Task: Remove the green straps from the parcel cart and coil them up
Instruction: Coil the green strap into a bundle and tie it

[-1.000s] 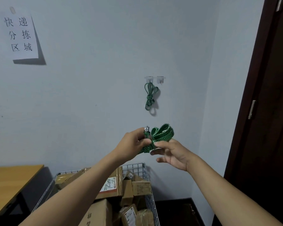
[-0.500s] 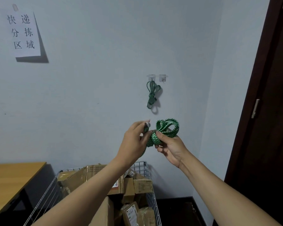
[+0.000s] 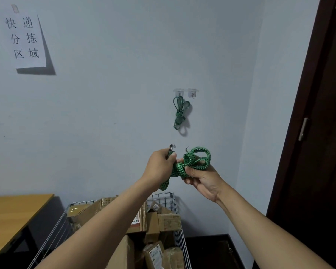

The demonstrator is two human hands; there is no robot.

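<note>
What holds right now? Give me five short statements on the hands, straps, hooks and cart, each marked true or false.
1. The left hand and right hand both grip the green strap bundle. True.
2. Each wall hook carries a coiled strap. False: only the left wall hook carries a coiled strap; the right wall hook is bare.
3. A metal hook sticks up above the left hand. True.
4. The wire cart holds nothing. False: cardboard parcels fill it.
5. The paper sign hangs right of the wall hooks. False: it hangs to their upper left.
</note>
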